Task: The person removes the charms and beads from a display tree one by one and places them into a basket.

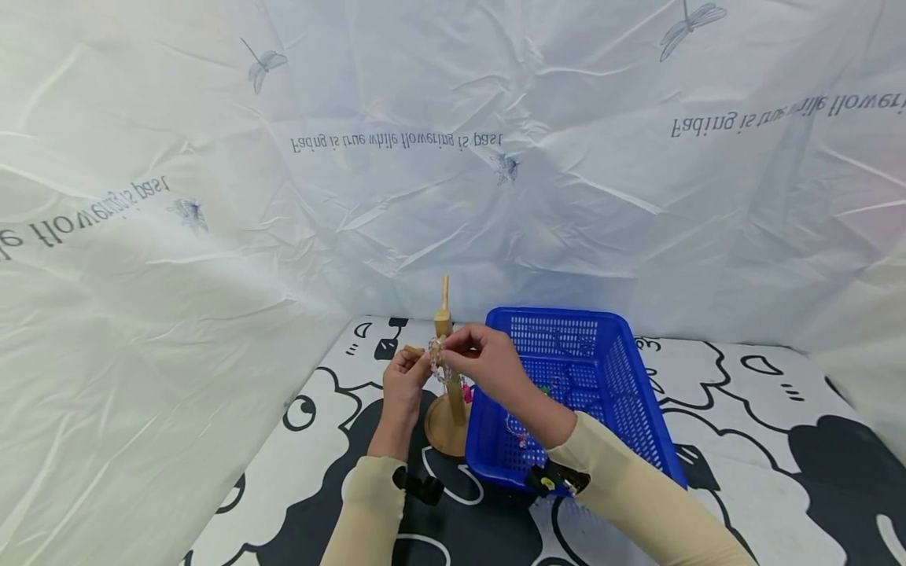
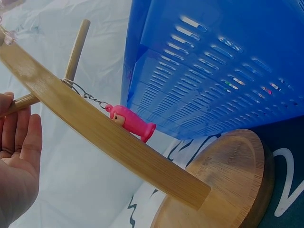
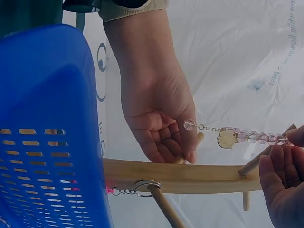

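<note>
The right hand's (image 1: pixel 491 363) fingers pinch the top of a beaded bracelet (image 3: pixel 256 137), which hangs next to the wooden stand (image 2: pixel 118 137). The left hand's (image 1: pixel 405 382) fingers hold a short peg (image 2: pixel 23 103) on it. A pink toy (image 2: pixel 131 122) hangs from another peg (image 2: pixel 79 47). A blue basket (image 1: pixel 624 391) sits just beside.

i work in what looks like a small makeshift booth (image 1: pixel 708 259), walled by pale, creased sheeting (image 1: pixel 425 228) that rises ahead of me and on both sides, printed with dragonflies (image 1: pixel 692 30) and flipped lettering (image 1: pixel 396 141). below me spreads a black-and-white cartoon-patterned surface (image 1: pixel 750 456). whether this booth stands in a home, a studio or a workshop, i cannot tell.
</note>
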Available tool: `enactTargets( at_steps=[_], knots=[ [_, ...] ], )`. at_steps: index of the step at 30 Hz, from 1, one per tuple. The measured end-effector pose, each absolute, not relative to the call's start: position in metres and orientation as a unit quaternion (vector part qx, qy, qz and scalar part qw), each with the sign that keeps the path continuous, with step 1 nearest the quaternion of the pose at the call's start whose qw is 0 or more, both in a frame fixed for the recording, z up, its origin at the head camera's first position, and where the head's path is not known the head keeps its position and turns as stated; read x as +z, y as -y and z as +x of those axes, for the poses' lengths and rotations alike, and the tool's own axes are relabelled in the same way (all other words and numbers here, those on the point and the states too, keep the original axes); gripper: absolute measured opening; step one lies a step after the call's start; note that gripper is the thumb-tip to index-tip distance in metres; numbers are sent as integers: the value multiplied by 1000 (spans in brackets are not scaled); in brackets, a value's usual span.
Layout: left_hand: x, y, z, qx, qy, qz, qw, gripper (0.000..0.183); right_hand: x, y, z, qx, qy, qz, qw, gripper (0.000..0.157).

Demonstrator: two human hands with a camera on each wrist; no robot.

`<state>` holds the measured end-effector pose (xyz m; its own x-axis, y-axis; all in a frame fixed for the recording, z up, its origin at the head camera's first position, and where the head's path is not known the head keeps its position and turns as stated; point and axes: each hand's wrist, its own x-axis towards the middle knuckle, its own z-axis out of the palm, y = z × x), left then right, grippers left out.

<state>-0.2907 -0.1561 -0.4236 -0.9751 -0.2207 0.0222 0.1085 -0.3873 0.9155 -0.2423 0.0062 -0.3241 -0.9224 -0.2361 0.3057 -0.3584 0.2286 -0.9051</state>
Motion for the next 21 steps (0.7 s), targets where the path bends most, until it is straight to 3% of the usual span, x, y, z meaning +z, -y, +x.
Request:
enactTargets(
  at_steps=[21],
  knots=[
    [-422, 156, -289, -827, 552, 53, 92, 10, -320, -6, -236, 593, 778, 201, 55, 11]
  ],
)
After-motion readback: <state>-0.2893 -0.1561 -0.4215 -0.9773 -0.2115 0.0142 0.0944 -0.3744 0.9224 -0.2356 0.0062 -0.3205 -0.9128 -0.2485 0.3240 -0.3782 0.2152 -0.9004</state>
